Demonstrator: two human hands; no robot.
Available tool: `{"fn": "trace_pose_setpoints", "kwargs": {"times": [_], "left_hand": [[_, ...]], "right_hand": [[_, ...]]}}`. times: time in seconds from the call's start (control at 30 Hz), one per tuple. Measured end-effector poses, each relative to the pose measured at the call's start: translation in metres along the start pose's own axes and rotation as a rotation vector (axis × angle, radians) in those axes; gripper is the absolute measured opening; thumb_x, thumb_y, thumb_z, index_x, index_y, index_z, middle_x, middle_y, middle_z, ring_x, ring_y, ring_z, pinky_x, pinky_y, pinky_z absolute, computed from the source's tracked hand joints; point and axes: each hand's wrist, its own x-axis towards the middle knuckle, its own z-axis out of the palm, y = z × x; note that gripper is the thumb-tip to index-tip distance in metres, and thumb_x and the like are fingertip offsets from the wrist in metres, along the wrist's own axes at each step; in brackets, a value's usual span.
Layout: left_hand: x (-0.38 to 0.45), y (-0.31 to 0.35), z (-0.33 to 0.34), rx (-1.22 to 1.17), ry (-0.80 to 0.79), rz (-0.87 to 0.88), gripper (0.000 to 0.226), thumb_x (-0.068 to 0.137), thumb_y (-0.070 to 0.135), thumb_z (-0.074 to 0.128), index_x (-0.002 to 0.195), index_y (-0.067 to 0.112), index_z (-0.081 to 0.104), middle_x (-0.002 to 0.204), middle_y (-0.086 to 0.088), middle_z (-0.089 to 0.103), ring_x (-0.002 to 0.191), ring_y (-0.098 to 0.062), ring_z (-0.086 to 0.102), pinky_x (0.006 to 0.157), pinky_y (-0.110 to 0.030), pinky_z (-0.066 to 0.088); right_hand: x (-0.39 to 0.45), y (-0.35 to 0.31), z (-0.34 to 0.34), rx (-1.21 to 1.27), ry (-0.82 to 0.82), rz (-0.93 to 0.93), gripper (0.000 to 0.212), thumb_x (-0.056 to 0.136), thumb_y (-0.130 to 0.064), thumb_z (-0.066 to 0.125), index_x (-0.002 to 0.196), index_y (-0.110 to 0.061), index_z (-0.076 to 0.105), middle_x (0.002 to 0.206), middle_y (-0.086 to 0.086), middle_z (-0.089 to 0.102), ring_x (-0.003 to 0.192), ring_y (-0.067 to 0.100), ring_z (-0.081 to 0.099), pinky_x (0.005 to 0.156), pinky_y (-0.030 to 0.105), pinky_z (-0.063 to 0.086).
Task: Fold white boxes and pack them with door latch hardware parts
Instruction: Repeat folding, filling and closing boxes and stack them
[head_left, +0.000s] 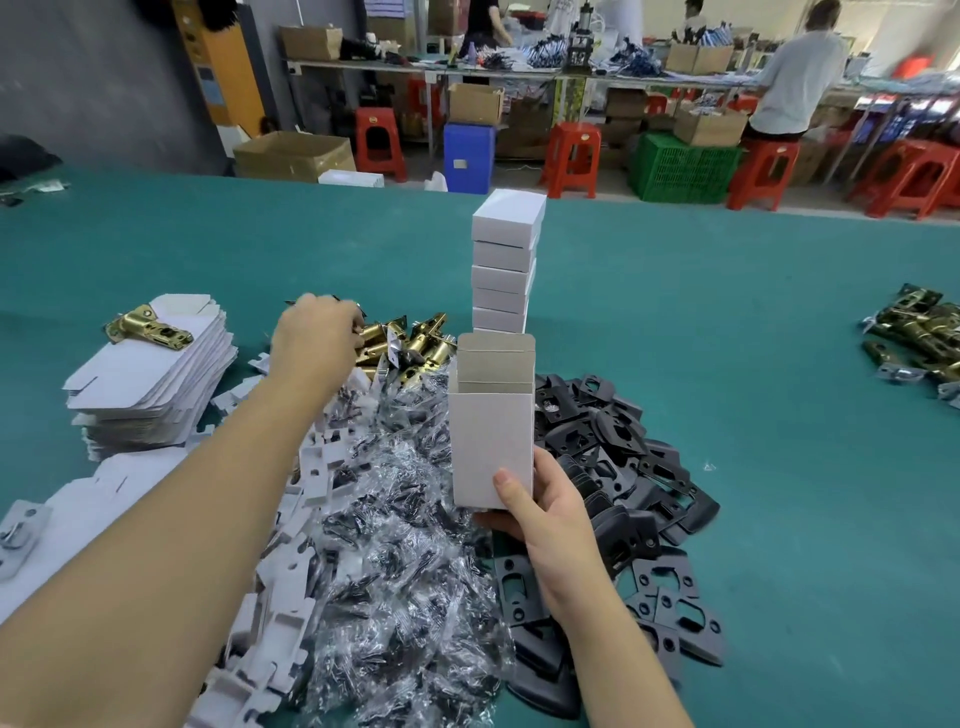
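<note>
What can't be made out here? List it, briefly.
- Head view: the left hand's fingertips, and whether they grip a brass latch; the hand's own back hides them.
- Inside of the open box held by the right hand: its front wall hides whether it is empty.
- Contents of the stacked closed boxes: lids shut.
- Far workbench items: blurred, small.

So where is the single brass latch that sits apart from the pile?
In the head view, far left, the brass latch lies on the stack of flat box blanks, left of the left hand.
</note>
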Motion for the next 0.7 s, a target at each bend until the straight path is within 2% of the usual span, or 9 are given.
{"fn": "trace_pose_setpoints", "kwargs": {"times": [0.13,0.2,0.3,0.33,0.4,0.43,0.5,0.57,0.7], "left_hand": [[-0.008,0.007,-0.06,-0.168,0.178,0.042,0.021,0.095,0.032,0.069,0.107,0.016,0.073,0.102,-0.007,0.07,0.099,-0.033,0.063,0.078,-0.041,0.048],[-0.017,0.014,-0.089,-0.263,0.248,0.108,0.02,0.092,0.035,0.072,0.107,0.021,0.075,0.102,-0.003,0.072,0.093,-0.028,0.063,0.076,-0.038,0.047],[-0.032,0.027,-0.126,-0.614,0.293,0.156,0.016,0.087,0.034,0.078,0.102,0.027,0.077,0.089,0.012,0.071,0.066,-0.002,0.051,0.066,-0.028,0.043],[-0.038,0.033,-0.135,-0.752,0.286,0.172,0.015,0.085,0.032,0.08,0.099,0.028,0.078,0.086,0.015,0.071,0.06,-0.001,0.047,0.062,-0.026,0.041],[-0.049,0.047,-0.143,-0.969,0.235,0.185,0.013,0.084,0.028,0.082,0.097,0.027,0.078,0.082,0.014,0.072,0.06,-0.004,0.048,0.058,-0.026,0.042],[-0.055,0.055,-0.143,-1.04,0.198,0.174,0.013,0.084,0.025,0.083,0.096,0.026,0.079,0.08,0.012,0.072,0.064,-0.008,0.052,0.058,-0.032,0.047],[-0.066,0.069,-0.136,-1.136,0.133,0.136,0.013,0.083,0.019,0.083,0.095,0.022,0.079,0.082,0.005,0.075,0.071,-0.017,0.059,0.07,-0.044,0.055],[-0.074,0.079,-0.125,-1.195,0.1,0.088,0.012,0.082,0.015,0.083,0.093,0.02,0.079,0.085,-0.002,0.077,0.075,-0.025,0.064,0.081,-0.05,0.057],[-0.078,0.082,-0.11,-1.219,0.103,0.0,0.011,0.083,0.017,0.083,0.088,0.025,0.078,0.085,-0.001,0.078,0.078,-0.031,0.066,0.084,-0.054,0.056]], "right_hand": [[0.0,-0.001,0.001,0.006,-0.001,0.007,0.039,0.099,-0.014,0.066,0.136,-0.025,0.058,0.124,0.0,0.074,0.114,0.024,0.07,0.093,0.043,0.06],[-0.001,-0.002,0.002,0.025,-0.011,0.007,0.044,0.1,-0.014,0.065,0.141,-0.026,0.055,0.125,0.0,0.073,0.114,0.025,0.071,0.091,0.044,0.061],[-0.003,-0.005,0.003,0.053,-0.033,-0.001,0.047,0.099,-0.018,0.066,0.143,-0.029,0.054,0.127,0.001,0.072,0.112,0.026,0.071,0.082,0.039,0.062],[-0.003,-0.006,0.003,0.057,-0.042,-0.002,0.048,0.098,-0.02,0.067,0.143,-0.029,0.054,0.127,0.001,0.072,0.112,0.027,0.071,0.082,0.039,0.062],[-0.004,-0.008,0.003,0.063,-0.058,-0.004,0.052,0.093,-0.029,0.07,0.143,-0.029,0.055,0.127,0.0,0.072,0.112,0.027,0.071,0.082,0.038,0.062],[-0.005,-0.009,0.003,0.067,-0.064,-0.003,0.054,0.092,-0.032,0.072,0.143,-0.029,0.056,0.127,0.0,0.072,0.113,0.027,0.071,0.082,0.039,0.063],[-0.006,-0.01,0.004,0.086,-0.072,-0.004,0.051,0.092,-0.035,0.073,0.141,-0.03,0.058,0.127,0.001,0.072,0.114,0.027,0.071,0.083,0.039,0.062],[-0.007,-0.01,0.004,0.117,-0.086,-0.007,0.046,0.091,-0.035,0.071,0.136,-0.033,0.063,0.129,0.004,0.071,0.115,0.028,0.07,0.084,0.04,0.062],[-0.008,-0.013,0.003,0.182,-0.113,-0.011,0.048,0.086,-0.04,0.075,0.132,-0.034,0.066,0.132,0.009,0.068,0.117,0.03,0.069,0.085,0.042,0.061]]}}
